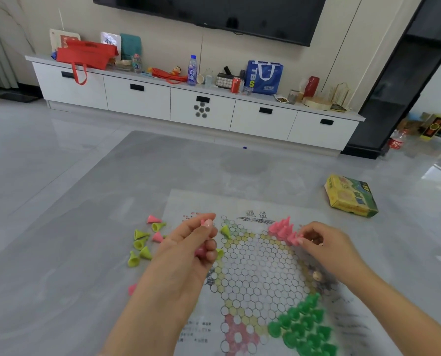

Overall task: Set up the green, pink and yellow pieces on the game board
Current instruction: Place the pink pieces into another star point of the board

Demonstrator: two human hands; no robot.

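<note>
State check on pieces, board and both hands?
green pieces: standing, filling the near-right corner
pink pieces: partly placed, far-right corner
yellow pieces: loose, lying beside the board
game board: flat, middle bare
left hand: holds pink pieces
right hand: pinches a pink piece

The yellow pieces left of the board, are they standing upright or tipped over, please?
Tipped over: the yellow pieces lie on their sides on the table, wide bases facing sideways.
</note>
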